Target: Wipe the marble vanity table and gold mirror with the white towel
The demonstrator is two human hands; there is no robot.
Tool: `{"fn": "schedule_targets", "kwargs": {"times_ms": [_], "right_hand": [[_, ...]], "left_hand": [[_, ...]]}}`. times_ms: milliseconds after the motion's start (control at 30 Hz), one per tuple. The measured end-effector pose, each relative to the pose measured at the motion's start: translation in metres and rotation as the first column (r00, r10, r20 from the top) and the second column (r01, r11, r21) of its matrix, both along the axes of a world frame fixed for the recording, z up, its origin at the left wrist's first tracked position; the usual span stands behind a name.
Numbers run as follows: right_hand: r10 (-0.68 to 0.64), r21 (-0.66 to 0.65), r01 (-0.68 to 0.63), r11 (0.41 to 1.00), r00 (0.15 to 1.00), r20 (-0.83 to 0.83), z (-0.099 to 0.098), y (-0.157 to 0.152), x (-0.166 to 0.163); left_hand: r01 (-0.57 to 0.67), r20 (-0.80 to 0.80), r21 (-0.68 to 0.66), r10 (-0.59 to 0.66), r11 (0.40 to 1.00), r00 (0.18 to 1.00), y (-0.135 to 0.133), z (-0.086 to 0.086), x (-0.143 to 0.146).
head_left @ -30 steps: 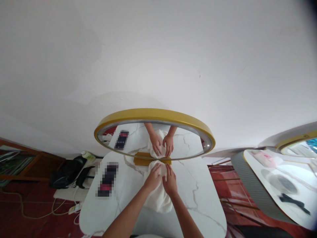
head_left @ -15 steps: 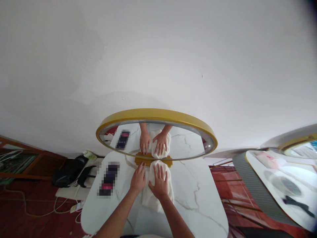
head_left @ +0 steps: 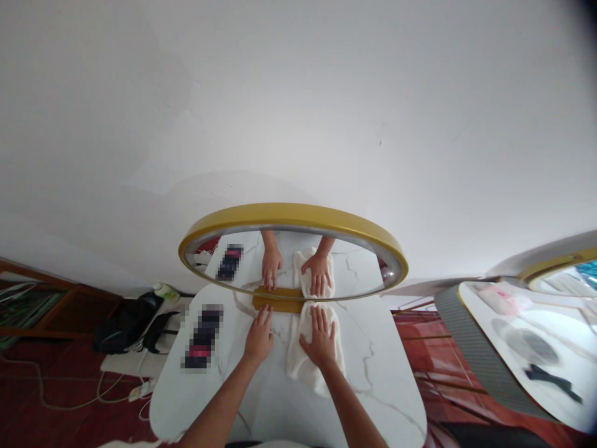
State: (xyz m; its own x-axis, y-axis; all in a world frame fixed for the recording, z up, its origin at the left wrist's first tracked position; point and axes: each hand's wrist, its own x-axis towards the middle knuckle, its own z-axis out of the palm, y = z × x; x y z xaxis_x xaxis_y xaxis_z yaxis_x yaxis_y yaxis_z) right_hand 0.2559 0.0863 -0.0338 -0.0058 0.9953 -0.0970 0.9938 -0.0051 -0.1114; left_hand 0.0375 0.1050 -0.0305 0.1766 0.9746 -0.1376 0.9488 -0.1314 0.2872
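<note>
A white folded cloth (head_left: 301, 364) lies on the white marble table (head_left: 373, 386) in front of a round gold-rimmed mirror (head_left: 298, 214). My right hand (head_left: 321, 339) rests flat on the cloth with its fingers stretched out. My left hand (head_left: 259, 337) lies flat on the bare tabletop just left of the cloth, fingers extended toward the mirror's gold base (head_left: 275, 303). Both hands and the cloth are reflected in the mirror.
A blurred dark object (head_left: 203, 337) lies on the table's left part. Black bags (head_left: 133, 320), a pale bottle (head_left: 166, 292) and cables sit on the red floor at left. A second table with a mirror (head_left: 536, 348) stands at right.
My right hand slid the cloth to the right across the table. My left hand came off the cloth and now lies on bare marble; earlier both hands gripped the bunched cloth.
</note>
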Motion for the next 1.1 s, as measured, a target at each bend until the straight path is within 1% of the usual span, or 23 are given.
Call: {"fn": "schedule_targets", "kwargs": {"times_ms": [200,333,467,600,800,900,1100], "right_hand": [[0.028,-0.022,-0.029,0.999,0.999,-0.024,-0.004,0.02,0.011],[0.035,-0.042,-0.037,0.998,0.999,-0.041,-0.003,0.027,0.015],[0.041,-0.042,-0.043,0.998,0.998,-0.042,0.001,0.022,0.014],[0.056,-0.016,-0.056,0.998,0.998,-0.02,0.002,0.007,0.012],[0.056,0.022,-0.056,0.998,0.998,0.007,-0.003,-0.016,0.008],[0.032,0.019,-0.032,0.999,0.999,0.006,-0.003,-0.014,0.008],[-0.03,-0.044,0.03,0.999,1.0,-0.001,0.003,0.008,0.01]], "left_hand": [[0.006,-0.015,-0.014,-0.006,1.0,1.0,0.002,0.001,0.0],[0.009,-0.011,-0.009,-0.009,1.0,1.0,0.001,0.0,-0.001],[0.006,-0.003,-0.013,-0.006,1.0,1.0,0.0,-0.001,-0.001],[0.015,0.004,0.009,-0.015,1.0,1.0,0.0,-0.001,-0.001],[0.008,0.002,-0.015,-0.008,1.0,1.0,0.0,0.0,-0.001],[0.005,-0.019,-0.033,-0.006,0.999,1.0,0.0,0.002,-0.001],[0.002,-0.032,-0.07,-0.004,0.998,0.999,0.002,0.008,0.001]]}}
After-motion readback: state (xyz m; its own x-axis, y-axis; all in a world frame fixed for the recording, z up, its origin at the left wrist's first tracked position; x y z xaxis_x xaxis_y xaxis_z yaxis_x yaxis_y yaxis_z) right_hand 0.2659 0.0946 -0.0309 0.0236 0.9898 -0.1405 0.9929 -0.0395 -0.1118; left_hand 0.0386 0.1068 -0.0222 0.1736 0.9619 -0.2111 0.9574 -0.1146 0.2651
